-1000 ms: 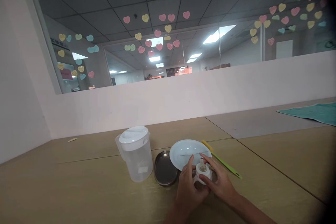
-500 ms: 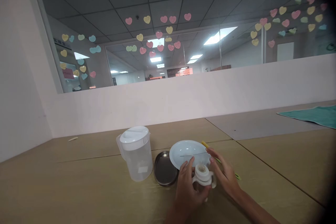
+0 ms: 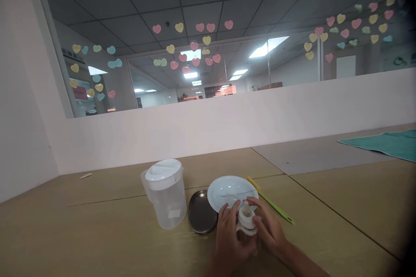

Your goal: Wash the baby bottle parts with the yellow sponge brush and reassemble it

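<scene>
A small baby bottle point(image 3: 246, 221) with a white collar and a beige teat stands between my two hands, low in the middle of the view. My left hand point(image 3: 229, 238) wraps around its left side with curled fingers. My right hand point(image 3: 268, 230) closes on the collar from the right. Just behind the bottle lies a white plate point(image 3: 224, 190), and a round metal dish point(image 3: 200, 216) sits to the plate's left.
A clear plastic jug with a white lid point(image 3: 164, 193) stands left of the metal dish. A yellow-and-green brush point(image 3: 270, 201) lies right of the plate. A teal cloth point(image 3: 383, 143) covers the far right of the wooden table point(image 3: 97, 233). A low white wall rises behind.
My right hand, open beside the bottle half a second ago, has closed on its collar again. The view has shifted slightly to the right.
</scene>
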`<state>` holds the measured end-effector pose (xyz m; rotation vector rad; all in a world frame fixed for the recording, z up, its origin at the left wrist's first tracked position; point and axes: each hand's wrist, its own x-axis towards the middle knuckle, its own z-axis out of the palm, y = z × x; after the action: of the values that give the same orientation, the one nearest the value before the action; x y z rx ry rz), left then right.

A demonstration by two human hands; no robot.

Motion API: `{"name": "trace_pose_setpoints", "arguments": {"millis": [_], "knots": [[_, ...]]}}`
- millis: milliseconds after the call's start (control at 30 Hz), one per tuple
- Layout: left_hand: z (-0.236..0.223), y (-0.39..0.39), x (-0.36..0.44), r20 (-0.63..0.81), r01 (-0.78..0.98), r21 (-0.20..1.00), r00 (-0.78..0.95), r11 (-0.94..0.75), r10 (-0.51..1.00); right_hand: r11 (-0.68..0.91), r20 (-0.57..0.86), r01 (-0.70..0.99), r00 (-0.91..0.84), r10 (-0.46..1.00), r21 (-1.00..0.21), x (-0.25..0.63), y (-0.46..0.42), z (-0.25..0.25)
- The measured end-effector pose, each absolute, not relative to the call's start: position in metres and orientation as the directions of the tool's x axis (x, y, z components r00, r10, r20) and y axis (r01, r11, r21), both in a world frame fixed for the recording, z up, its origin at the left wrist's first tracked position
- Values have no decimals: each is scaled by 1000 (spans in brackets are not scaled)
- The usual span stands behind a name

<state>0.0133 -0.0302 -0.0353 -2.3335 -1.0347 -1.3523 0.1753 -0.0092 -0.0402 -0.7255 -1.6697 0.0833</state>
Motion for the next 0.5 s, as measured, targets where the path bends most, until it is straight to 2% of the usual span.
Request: {"name": "trace_pose_setpoints", "arguments": {"millis": [100, 167, 333, 433, 500], "knots": [[-33, -31, 14, 811, 681, 138, 338, -719, 477, 848, 890, 430, -182, 417, -310, 172, -12, -42], [-31, -32, 14, 800, 670, 140, 358, -729, 482, 841, 886, 456, -200, 418, -293, 170, -12, -45], [-27, -35, 15, 799, 671, 149, 352, -727, 488, 812, 887, 459, -103, 451, -360, 168, -16, -36], [-31, -33, 16, 828, 698, 87, 346, -710, 442, 817, 913, 433, 38, 406, -381, 164, -33, -2], [-34, -31, 16, 840, 705, 41, 360, -708, 407, 860, 928, 361, 43, 371, -361, 161, -52, 31]]}}
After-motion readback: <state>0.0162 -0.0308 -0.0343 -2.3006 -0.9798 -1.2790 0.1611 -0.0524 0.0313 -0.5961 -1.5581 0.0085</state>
